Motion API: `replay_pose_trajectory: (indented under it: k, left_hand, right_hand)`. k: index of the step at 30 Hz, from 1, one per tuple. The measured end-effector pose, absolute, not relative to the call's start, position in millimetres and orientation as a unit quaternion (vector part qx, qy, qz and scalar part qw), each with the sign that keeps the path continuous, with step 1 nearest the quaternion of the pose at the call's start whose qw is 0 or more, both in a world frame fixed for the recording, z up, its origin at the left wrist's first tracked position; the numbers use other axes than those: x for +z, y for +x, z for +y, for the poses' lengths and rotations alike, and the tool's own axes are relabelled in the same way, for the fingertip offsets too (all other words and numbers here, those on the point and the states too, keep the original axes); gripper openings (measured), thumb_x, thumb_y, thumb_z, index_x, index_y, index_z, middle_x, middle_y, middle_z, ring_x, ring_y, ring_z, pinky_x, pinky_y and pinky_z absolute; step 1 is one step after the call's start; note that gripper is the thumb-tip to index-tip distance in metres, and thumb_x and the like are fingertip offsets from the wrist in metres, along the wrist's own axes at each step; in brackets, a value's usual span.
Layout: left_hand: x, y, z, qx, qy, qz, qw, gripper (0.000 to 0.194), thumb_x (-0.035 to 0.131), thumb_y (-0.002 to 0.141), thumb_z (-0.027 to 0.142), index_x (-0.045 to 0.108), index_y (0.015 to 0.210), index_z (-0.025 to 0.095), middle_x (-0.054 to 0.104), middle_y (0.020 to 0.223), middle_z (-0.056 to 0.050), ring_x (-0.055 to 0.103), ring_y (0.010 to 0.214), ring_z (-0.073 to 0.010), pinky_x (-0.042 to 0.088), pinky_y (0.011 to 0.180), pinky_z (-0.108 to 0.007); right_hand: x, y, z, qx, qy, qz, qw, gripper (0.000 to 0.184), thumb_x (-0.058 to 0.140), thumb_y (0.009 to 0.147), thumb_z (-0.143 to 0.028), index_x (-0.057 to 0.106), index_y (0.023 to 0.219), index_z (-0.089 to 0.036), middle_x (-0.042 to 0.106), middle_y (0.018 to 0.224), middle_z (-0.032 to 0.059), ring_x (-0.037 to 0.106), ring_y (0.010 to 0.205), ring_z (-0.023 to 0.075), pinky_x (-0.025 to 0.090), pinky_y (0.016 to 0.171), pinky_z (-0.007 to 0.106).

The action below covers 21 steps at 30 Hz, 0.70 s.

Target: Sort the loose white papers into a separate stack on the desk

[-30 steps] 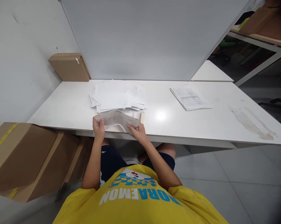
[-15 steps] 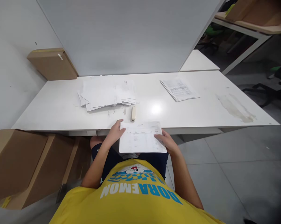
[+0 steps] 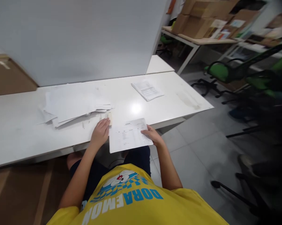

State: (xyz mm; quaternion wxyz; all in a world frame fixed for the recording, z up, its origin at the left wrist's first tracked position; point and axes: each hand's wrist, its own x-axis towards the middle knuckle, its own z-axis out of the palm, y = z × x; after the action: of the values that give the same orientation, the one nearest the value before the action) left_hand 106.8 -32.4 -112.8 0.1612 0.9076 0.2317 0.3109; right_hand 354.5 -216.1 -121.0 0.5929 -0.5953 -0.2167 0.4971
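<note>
At the front of the tabletop (image 3: 164, 106), partly above your lap (image 3: 141, 157), is the printed paper (image 3: 128, 137), likely light, floppy and easily creased; a side margin seems the best hold. Your right grip (image 3: 152, 136) pinches its right side; your left grip (image 3: 100, 131) is at the cream block (image 3: 110, 119), whether closed I cannot tell.

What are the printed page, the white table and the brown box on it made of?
The printed page in the right hand looks like matte paper: flat, without shine. The white table may be coated board or painted metal; its smooth top reflects light. The brown box seems to be cardboard, from its dull tan face.
</note>
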Motion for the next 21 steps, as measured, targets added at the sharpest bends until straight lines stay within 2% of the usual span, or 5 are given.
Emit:
replay_pose_trajectory:
  k: [4, 14, 21]
  left_hand:
    - [-130.8, 105.9, -19.7, 0.310, 0.925, 0.171, 0.137, 0.053, 0.038, 0.089, 0.009, 0.054, 0.139, 0.018, 0.057, 0.141, -0.011, 0.050, 0.135, -0.0278, 0.044, 0.112, -0.052]
    - [-132.2, 101.6, -19.1, 0.240, 0.945, 0.205, 0.086, 0.065, 0.038, 0.078, 0.000, 0.059, 0.135, 0.022, 0.057, 0.141, -0.007, 0.053, 0.132, -0.0310, 0.050, 0.098, -0.051]
    - [-125.0, 100.3, -22.6, 0.239, 0.946, 0.198, 0.098, 0.070, 0.037, 0.081, 0.003, 0.042, 0.148, 0.022, 0.048, 0.149, -0.008, 0.054, 0.131, -0.0278, 0.048, 0.102, -0.047]
  right_hand:
    - [-124.8, 358.5, -212.6, 0.506, -0.585, -0.218, 0.595, 0.041, 0.076, 0.058, -0.029, 0.067, 0.098, -0.020, 0.076, 0.091, 0.0043, 0.070, 0.081, 0.0245, 0.055, 0.070, 0.034]
    - [-129.6, 359.0, -208.5, 0.519, -0.580, -0.218, 0.589, 0.041, 0.076, 0.061, -0.029, 0.068, 0.100, -0.021, 0.076, 0.095, 0.0054, 0.071, 0.081, 0.0246, 0.055, 0.069, 0.035]
    - [-122.2, 380.5, -225.2, 0.465, -0.631, -0.237, 0.573, 0.039, 0.076, 0.063, -0.033, 0.069, 0.100, -0.021, 0.075, 0.097, 0.0053, 0.070, 0.086, 0.0253, 0.056, 0.073, 0.037]
